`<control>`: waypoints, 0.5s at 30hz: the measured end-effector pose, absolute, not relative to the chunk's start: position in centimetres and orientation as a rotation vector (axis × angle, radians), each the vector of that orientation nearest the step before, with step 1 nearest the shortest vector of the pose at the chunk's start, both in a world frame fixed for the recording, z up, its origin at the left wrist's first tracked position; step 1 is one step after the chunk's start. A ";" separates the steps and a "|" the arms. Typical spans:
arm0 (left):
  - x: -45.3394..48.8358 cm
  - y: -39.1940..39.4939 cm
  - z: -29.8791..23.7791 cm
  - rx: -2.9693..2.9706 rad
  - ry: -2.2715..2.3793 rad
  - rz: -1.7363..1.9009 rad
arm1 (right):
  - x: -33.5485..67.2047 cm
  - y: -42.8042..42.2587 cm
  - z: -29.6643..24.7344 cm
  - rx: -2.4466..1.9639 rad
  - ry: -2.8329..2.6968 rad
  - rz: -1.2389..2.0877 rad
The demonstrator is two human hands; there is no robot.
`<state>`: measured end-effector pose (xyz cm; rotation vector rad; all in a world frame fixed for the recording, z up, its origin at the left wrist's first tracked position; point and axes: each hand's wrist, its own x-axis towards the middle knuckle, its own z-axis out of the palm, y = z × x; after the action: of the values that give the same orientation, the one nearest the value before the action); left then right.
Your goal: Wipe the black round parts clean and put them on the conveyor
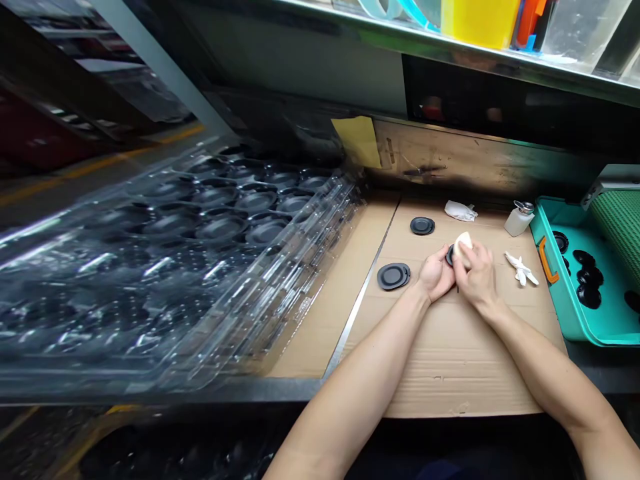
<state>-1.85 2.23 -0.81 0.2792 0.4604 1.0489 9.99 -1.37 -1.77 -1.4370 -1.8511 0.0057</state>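
Note:
Over the cardboard, my left hand (436, 277) is closed round a black round plastic part (449, 256), mostly covered by my fingers. My right hand (477, 277) grips a white cloth (463, 244) and presses it against that part. Left of my hands lies a black oval part (393, 275), with an edge of another showing beneath it. Farther back is a similar black part (422, 226). A crumpled white cloth (461, 211) sits beyond my hands, and a white twisted scrap (521, 269) lies to their right.
Stacked clear plastic trays (225, 267) with black parts fill the left side. A teal bin (570, 303) with an orange handle, holding several black parts, stands right. Near it are a white pump bottle (519, 219) and a green mat (617, 223). A shelf edge (465, 57) hangs overhead.

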 end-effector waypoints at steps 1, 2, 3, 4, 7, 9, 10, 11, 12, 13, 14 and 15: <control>-1.7 2.1 -0.8 0.267 0.470 1.050 | 9.9 -1.3 -1.8 -1.416 -1.885 0.007; -1.7 2.0 -0.8 0.259 0.472 1.057 | 9.9 -1.3 -1.8 -1.402 -1.916 0.006; -1.6 1.9 -0.7 0.261 0.463 1.069 | 9.9 -1.3 -1.7 -1.409 -1.924 0.002; -1.5 1.8 -0.7 0.271 0.447 1.079 | 9.9 -1.4 -1.7 -1.444 -1.902 -0.011; -1.4 1.6 -0.6 0.279 0.426 1.093 | 10.0 -1.5 -1.3 -1.513 -1.899 -0.030; -1.4 1.6 -0.6 0.257 0.448 1.103 | 10.2 -1.6 -1.1 -1.504 -1.976 -0.019; -1.4 1.6 -0.6 0.245 0.461 1.115 | 10.2 -1.6 -1.1 -1.526 -1.987 -0.023; -1.4 1.7 -0.6 0.238 0.473 1.127 | 10.3 -1.6 -1.1 -1.574 -1.967 -0.042; -1.3 1.7 -0.6 0.232 0.485 1.133 | 10.3 -1.6 -1.1 -1.615 -1.952 -0.064; -1.3 1.8 -0.6 0.227 0.494 1.130 | 10.2 -1.6 -1.1 -1.643 -1.948 -0.089; -1.3 1.8 -0.6 0.223 0.498 1.123 | 10.2 -1.7 -1.1 -1.627 -1.986 -0.102; -1.3 1.8 -0.5 0.223 0.502 1.116 | 10.1 -1.7 -1.1 -1.610 -2.021 -0.109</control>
<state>-1.32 1.79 -0.54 0.2231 0.5025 1.1163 10.11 -1.69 -1.07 -1.6098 -2.0213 -0.1090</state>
